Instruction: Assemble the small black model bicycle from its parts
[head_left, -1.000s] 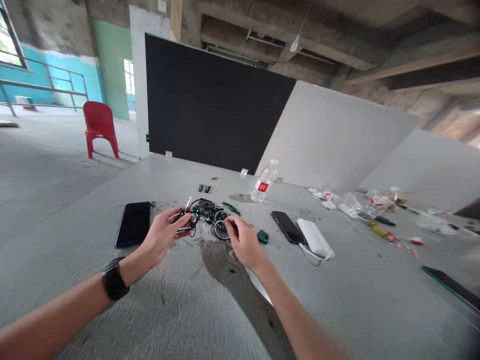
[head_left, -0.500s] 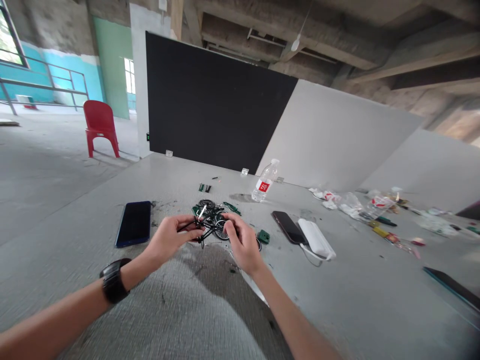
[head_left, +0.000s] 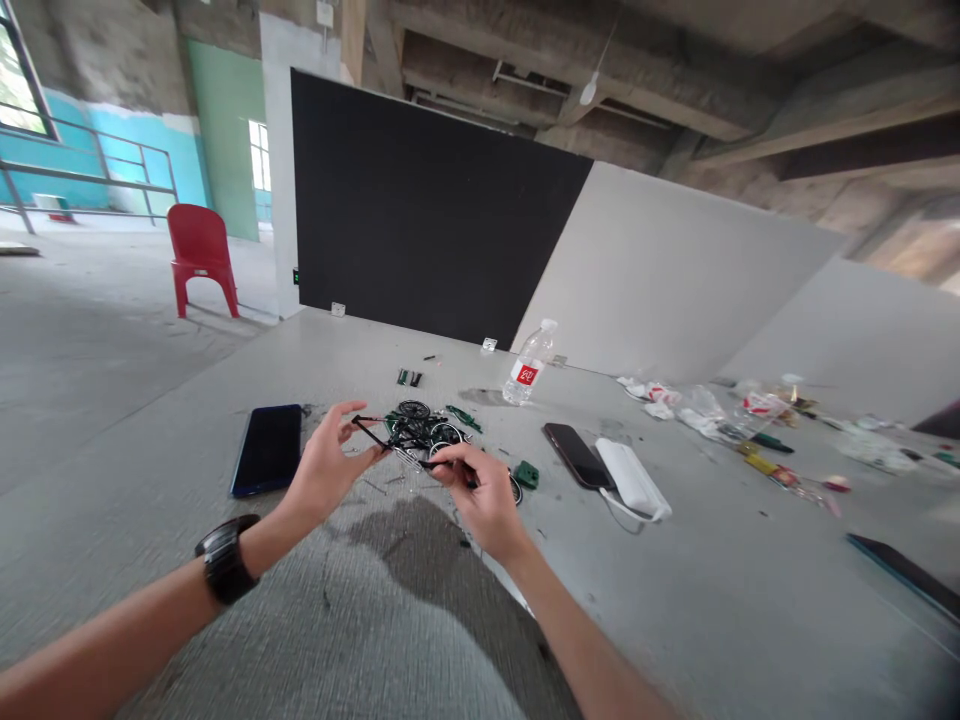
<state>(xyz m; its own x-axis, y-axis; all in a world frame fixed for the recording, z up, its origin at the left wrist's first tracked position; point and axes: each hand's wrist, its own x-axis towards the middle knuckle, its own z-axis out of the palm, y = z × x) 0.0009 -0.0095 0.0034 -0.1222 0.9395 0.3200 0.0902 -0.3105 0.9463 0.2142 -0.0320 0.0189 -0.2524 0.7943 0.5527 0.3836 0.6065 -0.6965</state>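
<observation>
My right hand [head_left: 480, 490] is closed, thumb and fingers pinching one end of a thin black miniature bicycle frame [head_left: 369, 433]. My left hand [head_left: 330, 455] is around the frame's other end with thumb and fingers apart; the thumb tip is close to the frame, and I cannot tell whether it touches. Just behind the hands lies a cluster of small bicycle parts, with a black wheel [head_left: 413, 409] and a silver-rimmed wheel [head_left: 448, 433]. A dark green block [head_left: 526, 474] is to the right of my right hand, and another wheel is partly hidden by that hand.
A dark phone [head_left: 268, 450] lies left of my left hand. To the right are another phone [head_left: 577, 455] and a white power bank [head_left: 634, 478] with a cable. A water bottle [head_left: 529, 365] stands behind the parts. Plastic wrappers [head_left: 701, 410] and tools are scattered at far right.
My left fingers have spread from their pinch on the frame. The frame has turned and shifted left, and my right hand has moved slightly down and left, now pinching the frame's end.
</observation>
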